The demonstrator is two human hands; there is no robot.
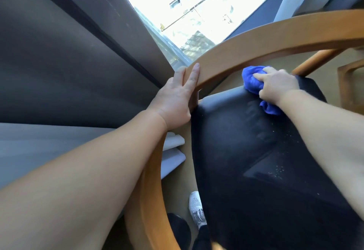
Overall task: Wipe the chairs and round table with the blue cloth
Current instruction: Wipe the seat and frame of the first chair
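A chair with a curved wooden frame (256, 46) and a black leather seat (256, 161) fills the right half of the view. My right hand (275, 84) grips a bunched blue cloth (251, 80) and presses it onto the far edge of the black seat. Part of the cloth (269, 108) hangs out below my wrist. My left hand (175, 96) rests on the wooden rail with straight fingers laid along it. Pale specks dot the seat near my right forearm. The round table is not in view.
A window (187, 3) with bright daylight lies ahead, and a dark grey curtain (59, 52) covers the left. Another wooden chair's frame (350, 80) shows at the right edge. My white shoe (197, 208) stands on the beige floor below the rail.
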